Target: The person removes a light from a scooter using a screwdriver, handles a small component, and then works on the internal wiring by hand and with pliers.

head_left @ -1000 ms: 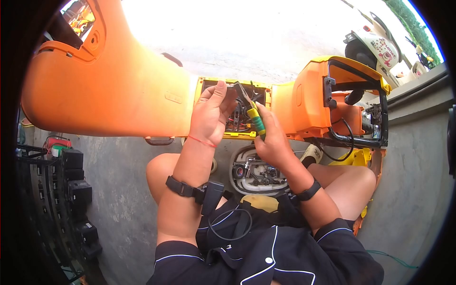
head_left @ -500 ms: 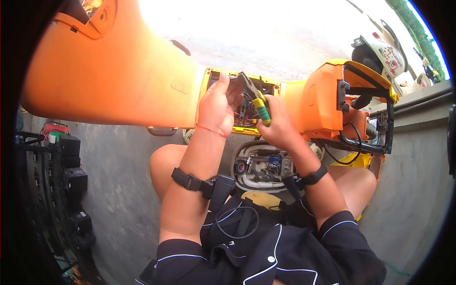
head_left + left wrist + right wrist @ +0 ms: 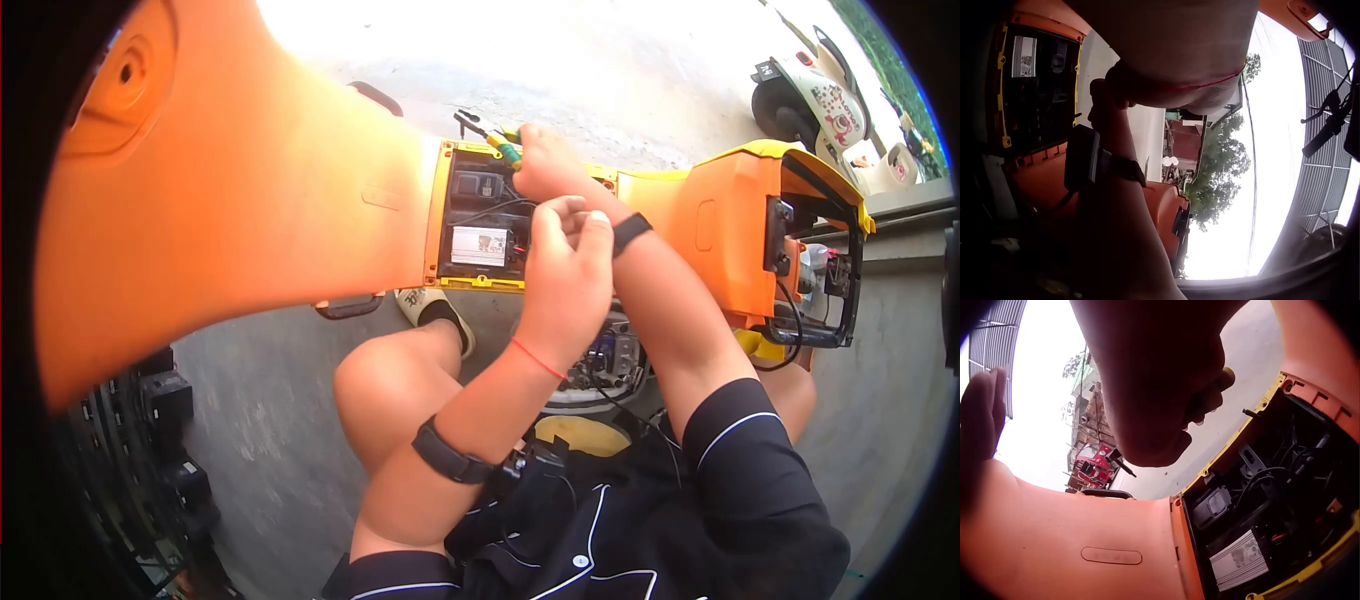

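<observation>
In the head view my right hand (image 3: 555,168) grips pliers with green and yellow handles (image 3: 509,153), their head pointing left above the far edge of a yellow-rimmed bay (image 3: 480,284) in an orange scooter body (image 3: 290,190). Inside the bay lie a silver box (image 3: 480,245), a black box (image 3: 476,187) and dark cables. My left hand (image 3: 570,285) is raised beside the right forearm, fingers bent, thumb close to them; whether it pinches something small cannot be told. The right wrist view shows my right hand (image 3: 1160,406) over the bay's far side, its fingers curled.
Between the legs lies a tray of tools and parts (image 3: 610,360), partly behind my left forearm. An open orange section with a black frame (image 3: 850,290) is at the right. A white scooter (image 3: 835,105) stands behind, and black boxes (image 3: 170,395) sit at the left.
My right hand has carried the pliers up and left, past the bay's far edge. The left hand has moved right and down, away from the pliers, uncovering the silver box.
</observation>
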Available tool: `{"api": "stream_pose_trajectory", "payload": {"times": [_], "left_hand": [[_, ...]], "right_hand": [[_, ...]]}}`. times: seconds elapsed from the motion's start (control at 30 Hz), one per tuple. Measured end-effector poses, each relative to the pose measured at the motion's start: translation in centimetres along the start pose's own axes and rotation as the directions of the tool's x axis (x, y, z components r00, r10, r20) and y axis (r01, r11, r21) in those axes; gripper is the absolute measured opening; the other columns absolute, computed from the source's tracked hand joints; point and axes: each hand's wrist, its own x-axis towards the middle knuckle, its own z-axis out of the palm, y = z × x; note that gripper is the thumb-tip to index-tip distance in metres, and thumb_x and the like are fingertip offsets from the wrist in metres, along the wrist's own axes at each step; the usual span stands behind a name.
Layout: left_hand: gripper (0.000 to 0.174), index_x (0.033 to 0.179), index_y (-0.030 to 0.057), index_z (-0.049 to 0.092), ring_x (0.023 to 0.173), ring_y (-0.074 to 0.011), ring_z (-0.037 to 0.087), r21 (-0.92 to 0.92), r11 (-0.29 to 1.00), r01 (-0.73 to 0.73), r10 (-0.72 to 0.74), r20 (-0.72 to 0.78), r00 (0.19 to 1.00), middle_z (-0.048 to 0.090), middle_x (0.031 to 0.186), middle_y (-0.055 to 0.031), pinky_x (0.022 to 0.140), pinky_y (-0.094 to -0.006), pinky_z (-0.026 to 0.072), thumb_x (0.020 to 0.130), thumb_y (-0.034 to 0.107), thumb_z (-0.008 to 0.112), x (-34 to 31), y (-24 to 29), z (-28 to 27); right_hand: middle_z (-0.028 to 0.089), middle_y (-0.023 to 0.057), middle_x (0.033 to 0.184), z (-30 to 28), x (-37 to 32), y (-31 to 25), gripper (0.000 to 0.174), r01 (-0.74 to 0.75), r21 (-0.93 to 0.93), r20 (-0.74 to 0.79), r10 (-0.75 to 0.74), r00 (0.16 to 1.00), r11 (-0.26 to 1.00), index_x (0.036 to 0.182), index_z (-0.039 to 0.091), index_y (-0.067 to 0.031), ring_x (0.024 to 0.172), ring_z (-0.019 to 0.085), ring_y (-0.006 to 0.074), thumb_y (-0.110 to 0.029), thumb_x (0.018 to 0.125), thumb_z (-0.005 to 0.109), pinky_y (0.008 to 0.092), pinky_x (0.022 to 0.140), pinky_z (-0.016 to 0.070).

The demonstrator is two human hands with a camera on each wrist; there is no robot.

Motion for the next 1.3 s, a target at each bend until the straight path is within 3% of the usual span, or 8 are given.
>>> {"api": "stream_pose_trajectory", "payload": {"times": [0.1,0.23,0.33,0.53,0.7,1.3], "left_hand": [[0.031,0.127,-0.0027,0.049,0.099,-0.0108,0.057,0.049,0.999,-0.018,0.016,0.038,0.999,0.060,0.114,-0.0085,0.087,-0.0269,0.0498,0.104,0.018,0.056,0.9,-0.3,0.2],[0.033,0.126,-0.0038,0.050,0.101,-0.0130,0.058,0.101,0.994,-0.029,0.025,0.039,0.999,0.060,0.115,-0.0106,0.088,-0.0283,0.0510,0.104,0.020,0.057,1.3,0.5,0.3],[0.032,0.124,-0.0059,0.049,0.095,-0.0182,0.064,0.122,0.990,-0.066,0.063,0.034,0.997,0.062,0.108,-0.0146,0.086,-0.0327,0.0537,0.102,0.016,0.057,1.7,0.3,0.3],[0.032,0.123,-0.0059,0.050,0.096,-0.0207,0.064,0.190,0.981,-0.037,0.030,0.036,0.999,0.061,0.109,-0.0166,0.086,-0.0343,0.0539,0.100,0.014,0.058,2.2,0.0,-0.1],[0.033,0.124,-0.0065,0.050,0.097,-0.0232,0.065,0.218,0.975,-0.052,0.041,0.054,0.998,0.061,0.111,-0.0188,0.087,-0.0357,0.0539,0.099,0.014,0.059,2.1,-0.1,0.0],[0.035,0.123,-0.0095,0.051,0.094,-0.0308,0.067,0.254,0.963,-0.090,0.064,0.109,0.992,0.062,0.109,-0.0243,0.087,-0.0395,0.0535,0.095,0.010,0.059,2.0,0.5,0.0]], "right_hand": [[0.063,0.0255,0.112,2.1,2.5,0.0,0.041,0.026,-0.001,0.030,-0.026,0.999,1.000,0.117,0.052,0.0014,0.107,0.061,0.0448,-0.011,0.080,0.064,0.0507,0.093,0.0492],[0.062,0.0238,0.115,4.4,4.4,0.5,0.044,0.032,-0.066,0.089,-0.026,0.996,0.997,0.120,0.051,0.0002,0.109,0.060,0.0434,-0.011,0.080,0.065,0.0511,0.093,0.0489],[0.061,0.0221,0.115,5.3,4.6,0.7,0.044,0.069,-0.106,0.051,-0.064,0.997,0.992,0.122,0.052,-0.0013,0.110,0.059,0.0419,-0.011,0.081,0.065,0.0512,0.093,0.0485],[0.061,0.0202,0.112,6.6,5.3,0.7,0.044,0.085,-0.134,0.030,-0.082,0.996,0.987,0.122,0.053,-0.0030,0.109,0.059,0.0401,-0.013,0.081,0.065,0.0502,0.092,0.0483],[0.061,0.0196,0.111,6.9,4.7,0.4,0.043,0.020,-0.119,0.032,-0.017,0.999,0.993,0.120,0.054,-0.0029,0.109,0.059,0.0394,-0.012,0.080,0.064,0.0508,0.093,0.0476],[0.060,0.0203,0.115,6.0,4.0,0.8,0.043,0.025,-0.124,0.051,-0.019,0.999,0.992,0.123,0.053,-0.0031,0.111,0.058,0.0398,-0.010,0.082,0.062,0.0500,0.094,0.0470]]}}
